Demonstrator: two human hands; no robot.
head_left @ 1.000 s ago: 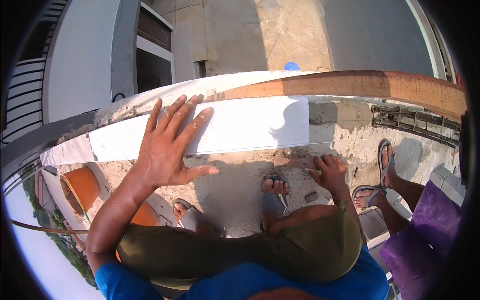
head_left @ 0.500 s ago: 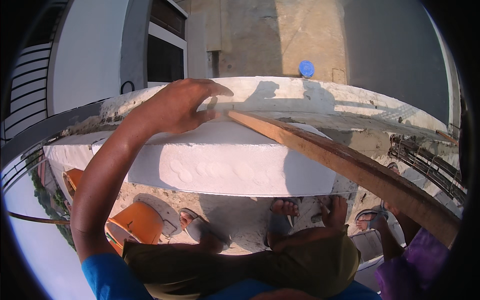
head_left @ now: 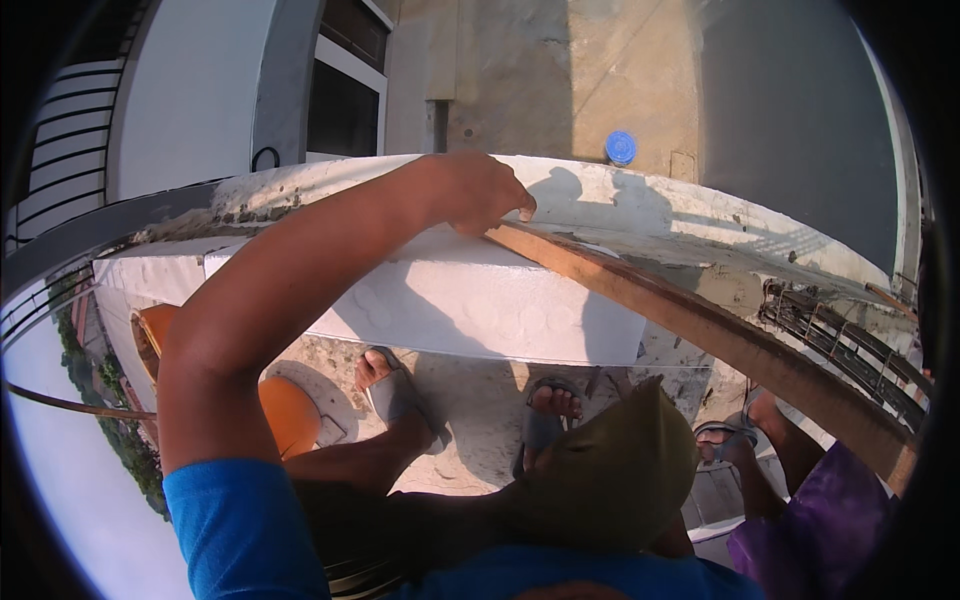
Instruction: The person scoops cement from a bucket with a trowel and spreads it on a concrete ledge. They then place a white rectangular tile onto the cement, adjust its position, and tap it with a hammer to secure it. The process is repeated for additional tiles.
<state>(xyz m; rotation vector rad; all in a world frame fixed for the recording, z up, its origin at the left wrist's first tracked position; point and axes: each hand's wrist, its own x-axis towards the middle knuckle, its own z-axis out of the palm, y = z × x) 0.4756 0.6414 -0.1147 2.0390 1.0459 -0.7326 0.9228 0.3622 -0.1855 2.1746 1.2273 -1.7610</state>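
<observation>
Wooden plank (head_left: 690, 323) slants centre to lower right, upper end at the left hand (head_left: 485, 195): fingers bent, can't tell if pinching; right hand unseen. Loose hold could let it slip, chipping the white block (head_left: 520, 310).

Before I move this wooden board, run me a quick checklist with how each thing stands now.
1. Left hand at the wooden board's left end: ok.
2. Its grip closed: cannot tell, fingers partly hidden.
3. Right hand on the board: cannot tell, out of view.
4. Board parallel to the white block: not ok, it slants.
5. Person in purple supporting the other end: cannot tell.
</observation>
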